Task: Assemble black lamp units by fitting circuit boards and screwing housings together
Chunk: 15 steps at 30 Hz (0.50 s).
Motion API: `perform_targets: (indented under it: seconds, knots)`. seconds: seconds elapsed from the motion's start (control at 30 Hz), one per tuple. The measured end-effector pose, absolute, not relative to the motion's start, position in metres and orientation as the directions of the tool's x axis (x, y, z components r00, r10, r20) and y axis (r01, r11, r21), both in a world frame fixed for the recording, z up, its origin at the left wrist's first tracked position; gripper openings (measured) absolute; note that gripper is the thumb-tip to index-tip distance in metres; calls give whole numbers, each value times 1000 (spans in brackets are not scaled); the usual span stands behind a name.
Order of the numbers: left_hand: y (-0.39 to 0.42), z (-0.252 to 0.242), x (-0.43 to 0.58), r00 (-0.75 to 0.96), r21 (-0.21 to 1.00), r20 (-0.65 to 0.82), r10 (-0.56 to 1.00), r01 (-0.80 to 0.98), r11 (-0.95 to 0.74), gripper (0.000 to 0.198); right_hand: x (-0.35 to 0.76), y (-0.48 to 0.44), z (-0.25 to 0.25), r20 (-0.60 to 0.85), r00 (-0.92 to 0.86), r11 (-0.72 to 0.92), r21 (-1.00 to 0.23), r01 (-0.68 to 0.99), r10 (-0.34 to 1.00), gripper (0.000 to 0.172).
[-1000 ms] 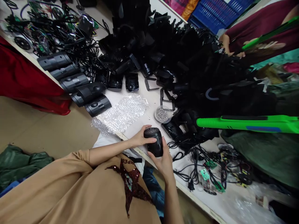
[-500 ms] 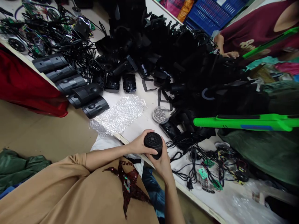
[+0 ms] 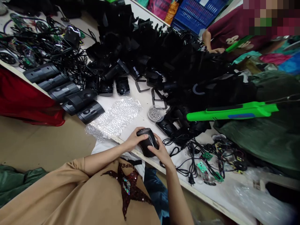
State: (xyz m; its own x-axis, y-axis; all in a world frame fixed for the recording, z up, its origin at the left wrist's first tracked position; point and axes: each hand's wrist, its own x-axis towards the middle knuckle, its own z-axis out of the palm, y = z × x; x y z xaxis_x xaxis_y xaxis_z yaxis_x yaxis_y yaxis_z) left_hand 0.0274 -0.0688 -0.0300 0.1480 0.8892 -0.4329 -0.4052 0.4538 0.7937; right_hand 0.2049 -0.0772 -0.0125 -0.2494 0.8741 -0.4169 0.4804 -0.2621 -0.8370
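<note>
Both of my hands hold a black cylindrical housing point(image 3: 147, 143), perhaps a small speaker, tilted over on its side. My left hand point(image 3: 134, 139) wraps over its upper end, and my right hand point(image 3: 162, 153) cups its lower side. Its perforated end is hidden at this angle. Just beyond my hands lies a sheet of bubble wrap point(image 3: 114, 118), and a round dish of small metal balls point(image 3: 156, 114) sits further forward. Black moulded parts point(image 3: 168, 128) lie close to my right hand.
A white table point(image 3: 140, 125) carries a large heap of black plastic parts point(image 3: 150, 43), several black half-cylinder shells point(image 3: 63, 90), tangled cables and green circuit boards point(image 3: 201, 167). A bright green bar point(image 3: 232, 112) lies across the right. A co-worker's hand point(image 3: 215, 50) is at the far side.
The black housing has rolled from grille-up to tilted on its side between my hands. The whole view has also shifted slightly as my head turned.
</note>
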Motion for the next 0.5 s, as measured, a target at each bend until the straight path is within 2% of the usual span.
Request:
perform_targets:
  seconds: [0.1,0.2,0.27,0.37,0.43,0.5]
  knots:
    - [-56,-27,24,127,665,-610,782,-455,592,47,201,-72,-12,-371,-231,-219,-840,496,900,64]
    - [-44,-20,19,201,541,-659,725,-543,642,37,205,-75,-1,-343,-300,-136,-829,543,890,79]
    - [-38,-15,17,267,433,-680,682,-605,669,31,207,-80,7,-290,-267,-61,-773,631,919,93]
    - [-33,-8,16,309,301,-723,618,-665,684,23,201,-86,16,-96,-209,96,-656,749,973,108]
    - [-32,-5,17,316,262,-730,606,-690,675,21,195,-88,17,30,-229,206,-564,800,973,107]
    - [-33,-4,18,320,250,-729,606,-699,670,21,189,-88,14,112,-255,277,-488,828,960,95]
